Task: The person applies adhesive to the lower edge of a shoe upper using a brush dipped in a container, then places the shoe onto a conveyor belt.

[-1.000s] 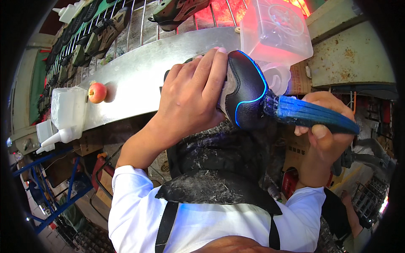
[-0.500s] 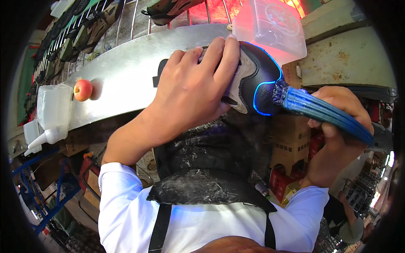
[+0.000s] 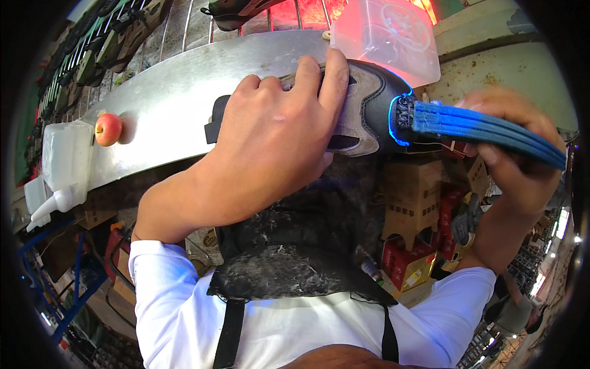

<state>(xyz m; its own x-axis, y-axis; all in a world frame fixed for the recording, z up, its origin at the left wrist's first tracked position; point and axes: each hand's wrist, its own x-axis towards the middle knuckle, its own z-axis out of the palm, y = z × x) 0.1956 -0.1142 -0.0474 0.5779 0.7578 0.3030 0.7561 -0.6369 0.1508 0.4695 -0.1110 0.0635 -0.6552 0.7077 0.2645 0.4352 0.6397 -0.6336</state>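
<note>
A black shoe with grey overlays (image 3: pixel 364 126) lies on its side above the near edge of the metal worktop (image 3: pixel 166 92). My left hand (image 3: pixel 276 132) spreads over it and grips it, covering its middle. A bright blue glow runs along the edge of the shoe's right end. In my right hand (image 3: pixel 528 138), slightly blurred, is a brush with a ribbed blue handle (image 3: pixel 479 120). Its dark, clumped bristles (image 3: pixel 404 114) touch that glowing edge. My right fingers close around the far part of the handle.
On the worktop's left sit an apple (image 3: pixel 109 129) and a translucent squeeze bottle (image 3: pixel 64 163). A clear plastic container (image 3: pixel 387 40) stands behind the shoe. Beyond are metal rods with several shoes (image 3: pixel 135 31) on them. Cardboard boxes (image 3: pixel 410 197) stand below right.
The shoe has turned in my left hand, so less of its glowing edge shows. My right hand has moved right, and the brush tip has risen along the shoe's end.
</note>
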